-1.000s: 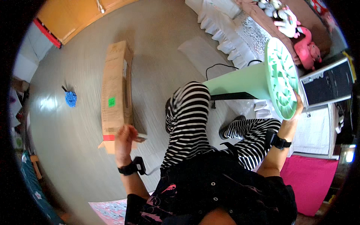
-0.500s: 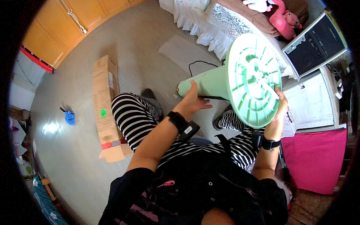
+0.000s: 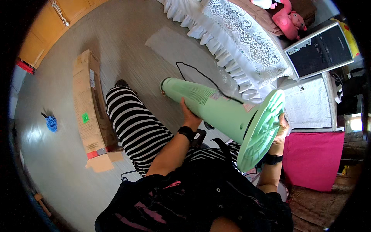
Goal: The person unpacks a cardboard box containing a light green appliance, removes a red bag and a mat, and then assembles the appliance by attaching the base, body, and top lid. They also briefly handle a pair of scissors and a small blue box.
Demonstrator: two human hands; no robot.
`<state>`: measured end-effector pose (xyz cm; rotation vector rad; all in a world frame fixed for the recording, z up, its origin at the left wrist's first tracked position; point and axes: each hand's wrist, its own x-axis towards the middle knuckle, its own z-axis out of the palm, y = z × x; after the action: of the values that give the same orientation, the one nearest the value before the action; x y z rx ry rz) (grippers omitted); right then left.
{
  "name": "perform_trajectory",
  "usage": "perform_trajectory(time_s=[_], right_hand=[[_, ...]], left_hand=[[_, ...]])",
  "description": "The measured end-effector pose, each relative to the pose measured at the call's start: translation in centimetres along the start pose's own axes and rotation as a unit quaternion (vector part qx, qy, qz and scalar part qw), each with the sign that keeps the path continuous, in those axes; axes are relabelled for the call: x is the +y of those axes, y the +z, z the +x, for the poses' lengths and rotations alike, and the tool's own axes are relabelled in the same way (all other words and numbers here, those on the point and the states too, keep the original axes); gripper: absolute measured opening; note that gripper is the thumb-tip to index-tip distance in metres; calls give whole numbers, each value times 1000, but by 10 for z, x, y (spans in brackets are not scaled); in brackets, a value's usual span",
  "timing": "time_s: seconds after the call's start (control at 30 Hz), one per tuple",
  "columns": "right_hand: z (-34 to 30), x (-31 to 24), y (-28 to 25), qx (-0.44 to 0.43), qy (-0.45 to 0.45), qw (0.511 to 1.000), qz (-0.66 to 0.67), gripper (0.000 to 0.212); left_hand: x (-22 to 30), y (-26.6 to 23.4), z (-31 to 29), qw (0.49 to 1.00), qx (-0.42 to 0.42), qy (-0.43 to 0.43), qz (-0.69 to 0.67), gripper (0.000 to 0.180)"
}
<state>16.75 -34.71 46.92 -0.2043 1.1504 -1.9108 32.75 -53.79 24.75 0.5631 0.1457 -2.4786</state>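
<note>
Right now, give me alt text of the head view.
Pale green column held sideways, left hand against its body, right hand at its round base; a long cardboard box lies on the floor to the left, beside a striped trouser leg.

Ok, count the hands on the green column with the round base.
2: the left hand at the near side of the green column, the right hand at the rim of its round base. Both are partly hidden.

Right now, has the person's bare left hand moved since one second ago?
Yes: the left hand has moved right, away from the long brown cardboard box, and now touches the pale-green plastic tower.
</note>
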Motion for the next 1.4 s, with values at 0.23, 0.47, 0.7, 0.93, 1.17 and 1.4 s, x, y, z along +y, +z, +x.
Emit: perform_trajectory(time_s=[0.23,0.47,0.7,0.93,1.17,1.4], right_hand=[[25,14,-40,-20,36,990,-138,55],[67,16,-35,-70,68,968,-233,39],[104,-12,84,-130,3,900,-416,62],[147,47,213,-386,-121,728,-553,89],[168,66,197,-371,-179,784,-464,95],[152,77,127,-269,-134,863,-405,81]], left_hand=[[43,-14,9,992,-3,114,58,82],[113,33,19,966,-36,250,58,62],[169,100,-1,924,-116,337,143,69],[187,165,-29,865,-167,431,196,63],[151,193,-59,720,-154,491,466,102],[134,171,-30,581,-206,439,654,120]])
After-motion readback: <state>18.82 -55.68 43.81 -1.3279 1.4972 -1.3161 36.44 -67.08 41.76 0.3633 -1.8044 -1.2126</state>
